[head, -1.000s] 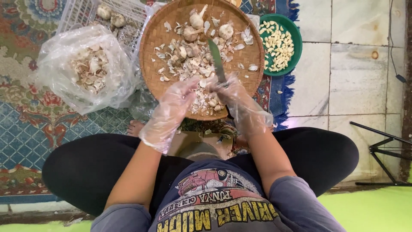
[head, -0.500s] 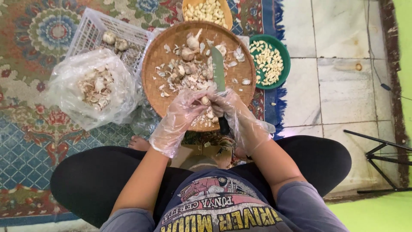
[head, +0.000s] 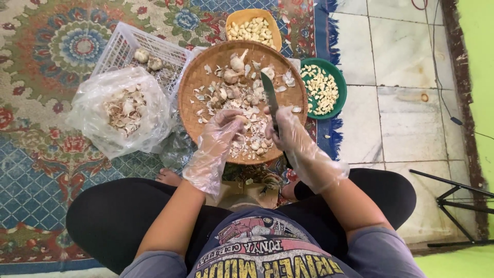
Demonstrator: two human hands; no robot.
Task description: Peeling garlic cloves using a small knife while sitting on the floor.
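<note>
Beneath the gloved left hand [head: 222, 128], pinching pale garlic [head: 242, 119], the right hand [head: 284, 128] grips a dark-bladed knife [head: 269, 98] well inside the woven tray's [head: 195, 82] rim.

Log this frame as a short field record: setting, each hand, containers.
setting: person seated on a patterned rug
left hand: clear glove, fingers on garlic in the round woven bamboo tray
right hand: clear glove, grip on a dark-bladed knife
peeled cloves: orange bowl, green bowl
skins: clear plastic bag
whole bulbs: white plastic crate
</note>
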